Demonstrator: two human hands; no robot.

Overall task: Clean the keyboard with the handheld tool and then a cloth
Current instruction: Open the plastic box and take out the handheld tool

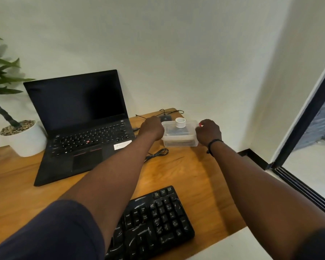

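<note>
— Hands first: where are they?

— Both are stretched out to a clear plastic box (179, 136) at the far side of the wooden desk (204, 175). The left hand (152, 127) is against the box's left end, the right hand (208, 131) against its right end, so the box sits between them. The fingers of both curl at the box's edges; how firmly they grip I cannot tell.

— Anything in the right hand?

— A small red thing (200, 124) shows at its fingertips, too small to name.

— What is on the box?

— A small white cup (180, 122) stands on the lid, between the two hands. Something dark lies inside the box, blurred by the plastic.

— And the keyboard?

— The black keyboard (154, 222) lies well short of the hands, close to the person, under and between the forearms. Neither hand touches it.

— What else is around?

— Left of the left hand an open black laptop (79, 121) with a dark screen. Further left, a plant in a white pot (24, 141). Just beyond the left hand a black mouse (165, 117), partly hidden, and a coiled black cable (157, 153) on the desk just nearer than the box. A dark band (213, 143) circles the right wrist.
</note>
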